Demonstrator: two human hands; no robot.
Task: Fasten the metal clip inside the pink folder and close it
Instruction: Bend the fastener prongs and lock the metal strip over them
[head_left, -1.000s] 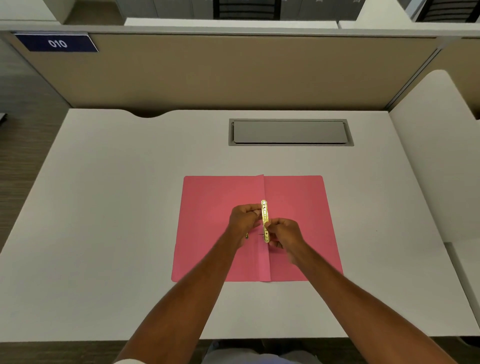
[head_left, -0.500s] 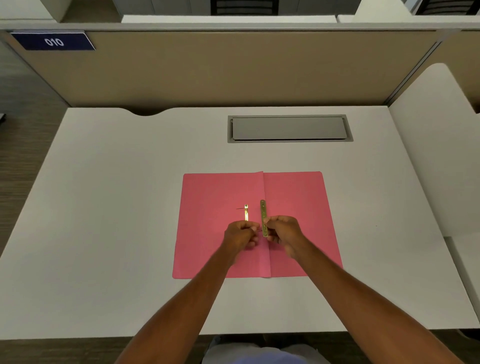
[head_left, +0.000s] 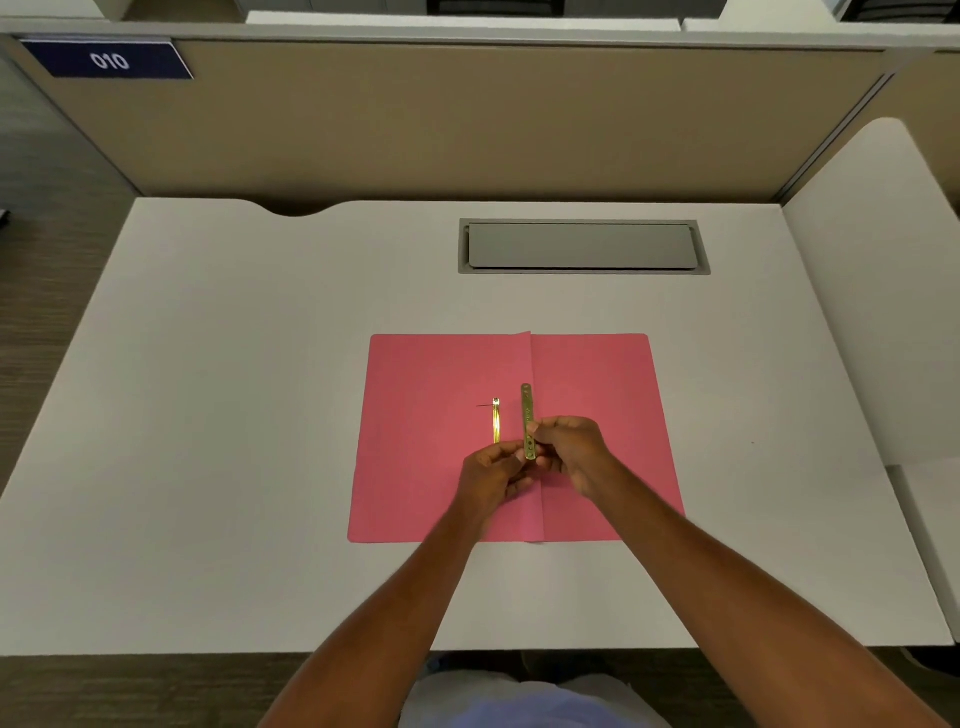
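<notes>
The pink folder (head_left: 431, 415) lies open and flat on the white desk (head_left: 234, 415), its centre crease running front to back. A gold metal clip bar (head_left: 527, 410) stands along the crease, pinched at its lower end by my right hand (head_left: 569, 449). My left hand (head_left: 493, 475) touches the bar's bottom end from the left, fingers curled around it. A thin gold prong (head_left: 496, 421) rises from the left folder leaf just left of the bar, its base hidden behind my left hand.
A grey cable hatch (head_left: 582, 247) is set into the desk behind the folder. A beige partition (head_left: 467, 119) with a blue "010" label (head_left: 109, 61) closes the back. A white side panel (head_left: 872, 260) stands at the right.
Both hands have slid down towards me along the clip bar. The thin prong on the left leaf, covered a second ago, now shows. The bar stays upright on the crease.
</notes>
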